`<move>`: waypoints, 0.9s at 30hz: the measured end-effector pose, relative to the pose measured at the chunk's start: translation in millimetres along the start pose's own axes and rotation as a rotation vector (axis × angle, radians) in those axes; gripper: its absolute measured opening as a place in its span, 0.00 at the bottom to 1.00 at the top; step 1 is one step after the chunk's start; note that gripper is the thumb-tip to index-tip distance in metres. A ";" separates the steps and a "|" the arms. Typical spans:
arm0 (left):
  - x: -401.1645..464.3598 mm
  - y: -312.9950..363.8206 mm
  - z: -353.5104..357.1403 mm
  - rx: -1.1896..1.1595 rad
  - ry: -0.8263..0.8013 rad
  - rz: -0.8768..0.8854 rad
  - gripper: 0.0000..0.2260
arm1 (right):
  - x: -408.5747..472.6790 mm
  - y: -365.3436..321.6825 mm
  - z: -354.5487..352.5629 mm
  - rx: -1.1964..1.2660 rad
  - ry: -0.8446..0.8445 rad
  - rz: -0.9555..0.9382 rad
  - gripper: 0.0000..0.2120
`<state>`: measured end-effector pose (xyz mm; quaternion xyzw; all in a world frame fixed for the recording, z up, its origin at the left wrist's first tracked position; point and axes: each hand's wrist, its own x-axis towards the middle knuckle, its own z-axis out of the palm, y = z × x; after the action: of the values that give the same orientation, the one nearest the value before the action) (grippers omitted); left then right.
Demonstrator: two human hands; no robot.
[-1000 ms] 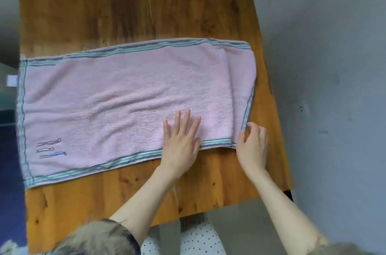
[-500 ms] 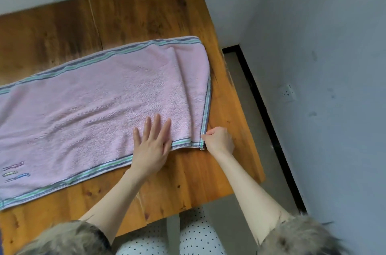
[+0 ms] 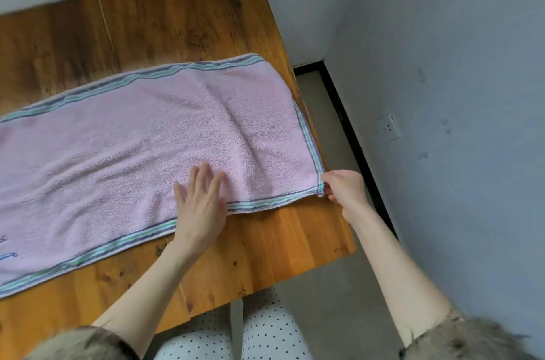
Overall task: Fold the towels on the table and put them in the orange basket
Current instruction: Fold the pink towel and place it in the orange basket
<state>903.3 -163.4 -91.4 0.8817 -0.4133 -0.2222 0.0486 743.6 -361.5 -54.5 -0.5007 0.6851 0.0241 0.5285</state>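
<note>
Pink towel (image 3: pixel 132 153) lying flat, long axis running along table (image 3: pixel 265 241) leftward. Right hand (image 3: pixel 345 187) pinching near-right corner at table's right edge; left hand (image 3: pixel 200 203) pressing flat, fingers spread, on near hem.

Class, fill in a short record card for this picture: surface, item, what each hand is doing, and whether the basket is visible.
Surface: brown wooden table
Item: pink terry towel with striped green-and-grey border, spread flat
Left hand: open, palm pressing on the towel's near edge
Right hand: pinching the towel's near right corner
Orange basket: not in view
Fold: not yet made
</note>
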 end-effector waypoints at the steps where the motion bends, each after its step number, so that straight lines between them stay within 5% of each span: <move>1: -0.4 7.5 -1.9 -0.007 0.040 0.041 0.22 | -0.8 -2.2 -0.3 0.072 -0.063 0.013 0.04; 7: 2.4 61.5 -9.7 -0.292 0.121 0.256 0.20 | -22.6 -31.1 17.6 0.071 -0.348 -0.090 0.06; 15: 9.3 79.9 -9.2 -0.595 0.184 0.064 0.06 | -29.1 -53.3 34.0 -0.054 -0.307 -0.069 0.04; 22: 9.1 54.5 -43.2 -0.912 0.224 -0.167 0.08 | 27.8 -101.2 52.3 -0.229 0.081 -0.195 0.25; 27: 11.1 14.4 -55.4 -0.890 0.240 -0.224 0.08 | 62.6 -155.6 79.1 -0.210 -0.021 -0.183 0.29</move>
<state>923.2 -186.5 -41.7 0.8337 -0.1718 -0.2784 0.4449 913.5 -435.8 -59.0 -0.6133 0.6249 0.0528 0.4802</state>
